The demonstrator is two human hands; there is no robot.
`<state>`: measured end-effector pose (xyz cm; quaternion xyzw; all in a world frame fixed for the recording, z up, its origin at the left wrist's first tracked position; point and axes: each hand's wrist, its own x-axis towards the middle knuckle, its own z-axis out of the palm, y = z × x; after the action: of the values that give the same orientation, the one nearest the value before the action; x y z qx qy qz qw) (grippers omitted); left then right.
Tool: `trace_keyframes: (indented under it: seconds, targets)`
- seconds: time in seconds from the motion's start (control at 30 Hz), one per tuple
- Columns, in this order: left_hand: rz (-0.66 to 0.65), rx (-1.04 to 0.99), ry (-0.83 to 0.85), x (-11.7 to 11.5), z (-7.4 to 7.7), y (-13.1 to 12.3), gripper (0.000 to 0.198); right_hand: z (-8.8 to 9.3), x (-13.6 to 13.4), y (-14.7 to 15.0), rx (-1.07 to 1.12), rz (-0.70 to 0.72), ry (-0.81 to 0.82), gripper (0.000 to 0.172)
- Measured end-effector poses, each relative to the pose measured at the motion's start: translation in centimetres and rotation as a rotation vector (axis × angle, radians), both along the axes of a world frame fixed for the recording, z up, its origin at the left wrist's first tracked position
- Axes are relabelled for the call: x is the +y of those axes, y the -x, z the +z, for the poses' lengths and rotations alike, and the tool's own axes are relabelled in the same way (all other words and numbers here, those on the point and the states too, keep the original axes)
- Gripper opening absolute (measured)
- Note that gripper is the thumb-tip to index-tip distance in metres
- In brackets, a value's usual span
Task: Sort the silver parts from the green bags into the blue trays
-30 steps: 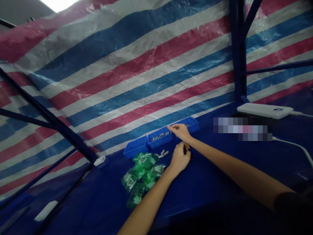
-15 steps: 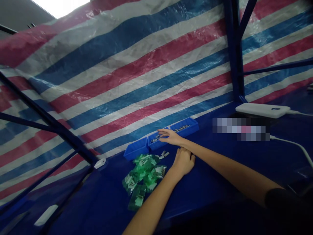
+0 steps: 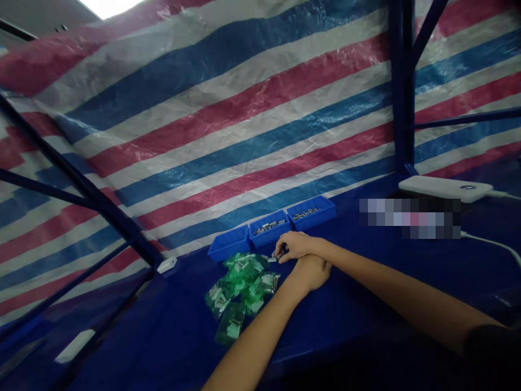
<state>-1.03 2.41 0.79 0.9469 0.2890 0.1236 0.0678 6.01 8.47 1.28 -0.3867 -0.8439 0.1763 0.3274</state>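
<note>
Three small blue trays (image 3: 269, 226) stand in a row at the back of the blue table, two of them holding small metal parts. A heap of green plastic bags (image 3: 240, 285) lies in front of them. My right hand (image 3: 296, 245) is curled, its fingertips pinching at small white pieces (image 3: 273, 257) lying between the trays and the bags. My left hand (image 3: 313, 272) rests closed on the table just behind the right one, touching it; whatever it holds is hidden.
A white flat device (image 3: 445, 188) with a cable lies at the right rear by a blue upright post (image 3: 401, 87). A red, white and blue striped tarp forms the back wall. Small white blocks (image 3: 166, 265) lie at the table's left edge.
My right hand has come back from the blue trays to the white pieces by the bags, its fingers curling in. My left hand has shifted slightly right.
</note>
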Motion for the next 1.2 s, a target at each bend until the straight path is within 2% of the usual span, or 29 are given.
trace_keyframes:
  seconds: [0.1,0.2,0.33,0.43,0.53,0.63,0.7,0.77,0.87,1.0,1.2]
  targets:
    - [0.005,-0.04,0.007,0.1,0.0,-0.1,0.043,0.1,0.4,-0.2,-0.076,0.046,0.077,0.016]
    - [0.008,-0.066,-0.018,0.1,0.2,-0.2,0.037,0.7,0.4,-0.2,-0.047,-0.029,0.053,0.017]
    - [0.055,-0.132,-0.015,-0.2,0.5,-0.2,0.025,1.6,0.2,-0.1,0.208,-0.133,-0.053,0.017]
    - [0.137,-0.231,0.122,0.0,0.6,-0.2,0.021,1.8,0.4,-0.3,0.431,-0.2,-0.057,0.02]
    - [0.336,-0.515,0.339,1.0,0.7,0.1,0.023,1.7,0.4,-1.0,0.563,-0.275,-0.056,0.022]
    - [0.547,-0.923,0.405,2.5,1.3,0.8,0.022,1.8,0.3,-1.7,0.623,-0.365,-0.075,0.024]
    - [0.607,-1.15,0.422,3.4,1.7,1.3,0.022,2.1,0.1,-2.0,0.681,-0.387,-0.052,0.027]
    - [0.641,-1.289,0.458,4.0,2.1,1.7,0.023,2.4,-0.3,-1.8,0.749,-0.369,-0.005,0.028]
    - [0.643,-1.356,0.49,4.4,2.1,1.9,0.028,2.5,-1.0,-0.9,0.807,-0.269,0.098,0.027]
    - [0.573,-1.441,0.58,4.1,1.8,1.5,0.032,2.3,-1.9,0.3,0.842,-0.131,0.241,0.029]
    - [0.528,-1.458,0.582,3.6,2.0,1.0,0.035,2.5,-2.4,0.5,1.025,-0.175,0.314,0.035]
